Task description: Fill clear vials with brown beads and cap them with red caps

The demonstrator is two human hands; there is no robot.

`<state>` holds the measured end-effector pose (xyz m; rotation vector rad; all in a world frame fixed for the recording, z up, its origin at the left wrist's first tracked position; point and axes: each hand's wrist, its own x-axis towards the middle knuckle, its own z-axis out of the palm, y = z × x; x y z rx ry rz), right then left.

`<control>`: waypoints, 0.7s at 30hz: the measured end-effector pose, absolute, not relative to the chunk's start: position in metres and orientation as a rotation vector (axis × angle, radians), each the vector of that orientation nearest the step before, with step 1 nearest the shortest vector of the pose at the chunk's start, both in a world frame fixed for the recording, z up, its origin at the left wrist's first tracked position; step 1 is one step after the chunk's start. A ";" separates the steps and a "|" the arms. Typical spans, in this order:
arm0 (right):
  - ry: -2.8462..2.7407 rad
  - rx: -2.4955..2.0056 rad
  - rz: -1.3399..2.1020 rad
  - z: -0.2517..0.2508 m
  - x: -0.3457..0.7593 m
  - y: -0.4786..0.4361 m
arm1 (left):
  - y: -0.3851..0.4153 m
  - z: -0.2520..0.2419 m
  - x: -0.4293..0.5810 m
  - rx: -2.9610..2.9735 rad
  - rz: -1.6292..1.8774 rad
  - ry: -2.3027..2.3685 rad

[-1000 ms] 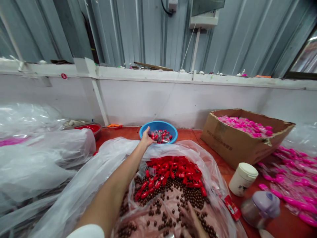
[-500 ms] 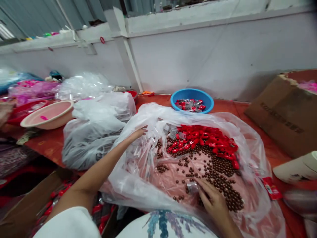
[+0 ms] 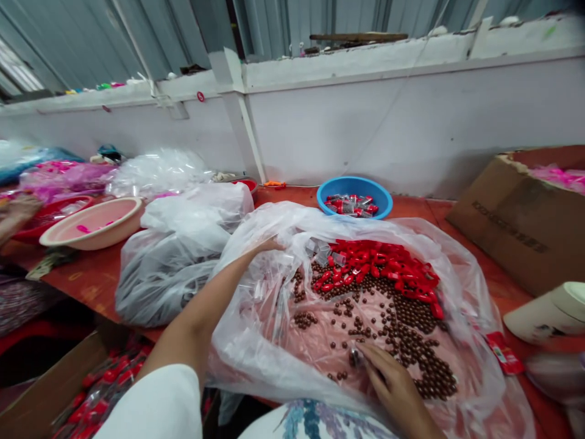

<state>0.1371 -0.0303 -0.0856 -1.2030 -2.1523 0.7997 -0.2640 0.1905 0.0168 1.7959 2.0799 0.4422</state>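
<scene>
A large clear plastic bag (image 3: 256, 347) lies open in front of me, holding brown balls (image 3: 411, 347), red caps (image 3: 384, 265) and small clear tubes (image 3: 320, 249). My left hand (image 3: 269, 246) reaches over the bag's left edge toward the clear tubes, with its fingers hidden by the plastic. My right hand (image 3: 395, 387) rests among the brown balls at the near side, its fingers pinched on a small clear vial (image 3: 355, 356).
A blue bowl (image 3: 379, 194) of filled red-capped vials stands behind the bag. There is a cardboard box (image 3: 516, 225) on the right, a white jar (image 3: 543, 314) and a red packet (image 3: 503, 353) beside it. To the left are bulging plastic bags (image 3: 178, 244), a pink basin (image 3: 91, 222) and another person's hand (image 3: 16, 213).
My left hand has come back from the blue bowl to the bag's left edge. The view swung left. My right hand now pinches a vial among the balls.
</scene>
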 end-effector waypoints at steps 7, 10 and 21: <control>-2.145 -1.133 0.845 -0.076 0.131 -0.026 | 0.151 -0.001 -0.208 1.971 0.030 1.823; -2.127 -1.091 0.824 -0.067 0.132 -0.017 | 0.132 -0.007 -0.184 2.080 -0.011 1.684; -2.063 -1.500 0.362 -0.047 0.136 0.141 | 0.195 -0.025 -0.116 2.345 0.465 1.565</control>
